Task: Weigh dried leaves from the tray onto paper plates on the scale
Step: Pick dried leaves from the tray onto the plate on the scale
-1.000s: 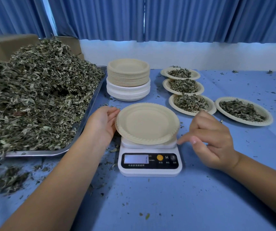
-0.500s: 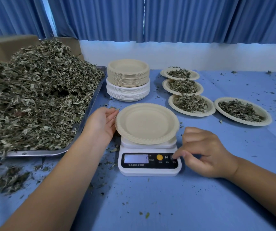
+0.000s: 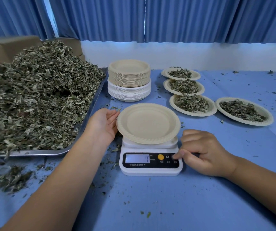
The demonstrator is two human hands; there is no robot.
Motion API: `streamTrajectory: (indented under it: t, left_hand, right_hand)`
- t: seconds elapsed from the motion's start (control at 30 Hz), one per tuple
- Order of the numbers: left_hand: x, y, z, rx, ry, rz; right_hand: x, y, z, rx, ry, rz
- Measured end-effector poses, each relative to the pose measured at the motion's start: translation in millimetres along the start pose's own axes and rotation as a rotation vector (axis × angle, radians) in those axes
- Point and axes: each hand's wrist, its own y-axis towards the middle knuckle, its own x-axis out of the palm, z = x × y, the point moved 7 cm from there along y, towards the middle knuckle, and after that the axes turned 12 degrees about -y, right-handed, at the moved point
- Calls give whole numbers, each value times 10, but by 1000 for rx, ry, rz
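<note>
Beige paper plate (image 3: 148, 122) empty atop white scale (image 3: 150, 171); dried leaves (image 3: 34, 100) heaped on tray (image 3: 34, 153) at L. L hand (image 3: 104, 125) flat, straight fingers vs plate's L rim. R hand (image 3: 203, 152) curled, gripping nothing, fingertip (image 3: 178, 155) on scale's far-R button.

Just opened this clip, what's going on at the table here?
An empty paper plate sits on the scale. The person's left hand rests open against its left rim, while a fingertip of the right hand touches the rightmost button on the scale's panel. Four filled plates lie to the right, a stack of spare plates stands behind, and the tray heaped with dried leaves is at left.
</note>
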Motion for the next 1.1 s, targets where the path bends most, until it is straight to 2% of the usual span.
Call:
streamTrajectory:
  t: [0.2, 0.47, 0.63, 0.9, 1.1]
  left_hand:
    - [7, -9, 0, -8, -29, 2]
    - [9, -26, 22, -4, -102, 21]
    - [-44, -79, 46, 52, -202, 86]
    - [-71, -116, 69, -38, -536, 55]
    - [-53, -79, 115, -91, -709, 13]
  right_hand:
    - [-34, -7, 70, 124, 93, 28]
    - [-243, 137, 305, 479, 124, 240]
    - [-161, 731, 210, 475, 95, 284]
    - [832, 1944, -90, 286, -23, -120]
    - [1564, 2507, -215, 176, -132, -388]
